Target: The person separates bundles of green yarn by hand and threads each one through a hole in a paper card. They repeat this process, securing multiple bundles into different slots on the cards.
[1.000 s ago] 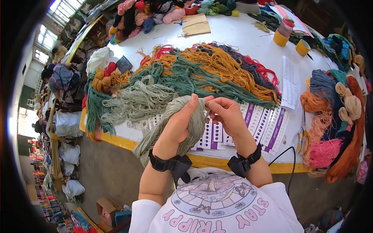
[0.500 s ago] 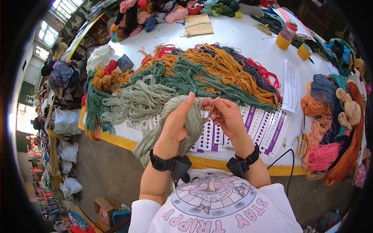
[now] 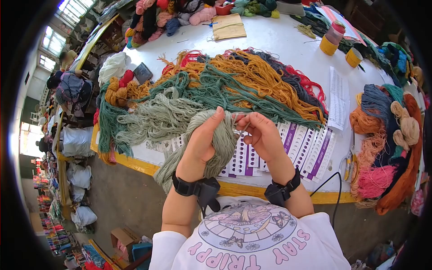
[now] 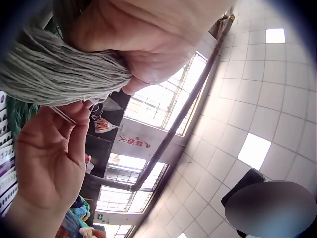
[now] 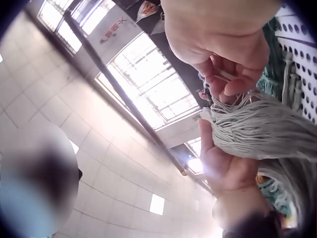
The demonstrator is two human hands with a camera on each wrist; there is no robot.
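Observation:
A grey-green yarn skein hangs over the left hand, whose thumb points up along it while its fingers pass behind the yarn. The right hand pinches thin strands at the skein's upper right edge. In the left wrist view the skein bulges beside the left palm, and the right hand holds a pale strand between thumb and fingers. The right wrist view has the right hand with curled fingers on the strands, above the skein and the left hand.
Loose grey-green yarn, dark green yarn and mustard yarn lie across the table. Perforated cards lie under the hands. Scissors and more yarn are at the right; a black cable crosses the front edge.
The right hand's fingers have shifted slightly at the strands and are a little more apart from the skein than one second ago. The left hand has barely moved.

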